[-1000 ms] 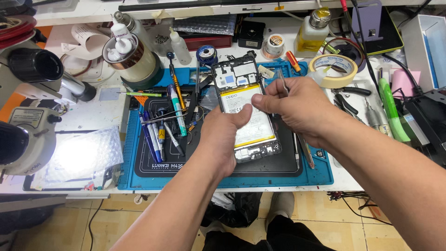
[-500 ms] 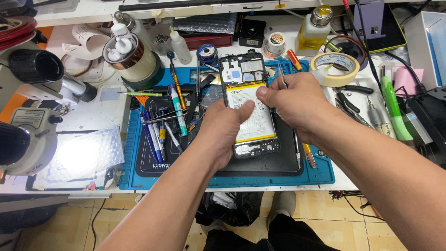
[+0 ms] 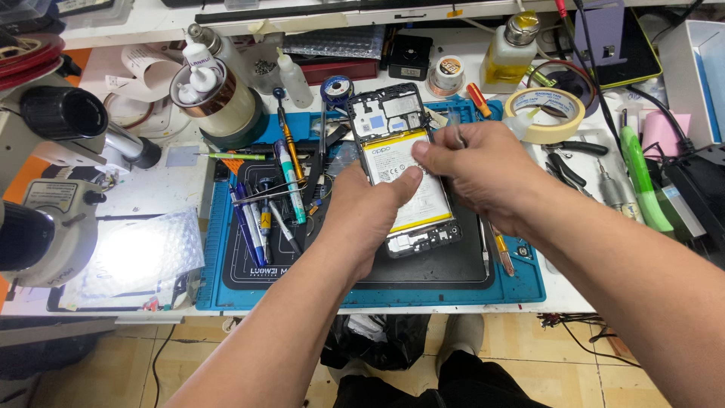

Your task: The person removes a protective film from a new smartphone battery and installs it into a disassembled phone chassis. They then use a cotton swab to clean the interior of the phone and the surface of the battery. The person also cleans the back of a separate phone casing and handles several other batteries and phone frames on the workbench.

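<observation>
An opened phone point(image 3: 404, 170), its back cover off and its white battery showing, is lying on the dark inner panel of a blue work mat point(image 3: 521, 283) near the middle of the surface point(image 3: 151, 193). The left hand point(image 3: 362, 215) is resting on the phone's left edge with the fingers curled and the thumb pressing down on the battery face, so it is steadying the phone rather than gripping around it. The right hand point(image 3: 476, 166) is hovering over the phone's right side, its thumb and forefinger pinched together around a thin metal tool point(image 3: 458, 136); this is probably a pair of tweezers, though only the tip is showing above the knuckles. The thumb tip of that hand is touching the upper right part of the battery.

Just left of the phone, a cluster of screwdrivers and pens point(image 3: 272, 196) is lying on the mat. Behind them, a large roll of amber tape point(image 3: 219, 102) is standing with small white bottles inside it. A ring of beige masking tape point(image 3: 544, 113) is sitting just beyond the mat's upper right corner, with black-handled pliers point(image 3: 574, 149) beside it. A microscope point(image 3: 45, 174) is filling the left edge, shining a bright light onto a sheet of bubble wrap point(image 3: 140, 261). A bottle of yellow liquid point(image 3: 510, 49) is standing at the back.
</observation>
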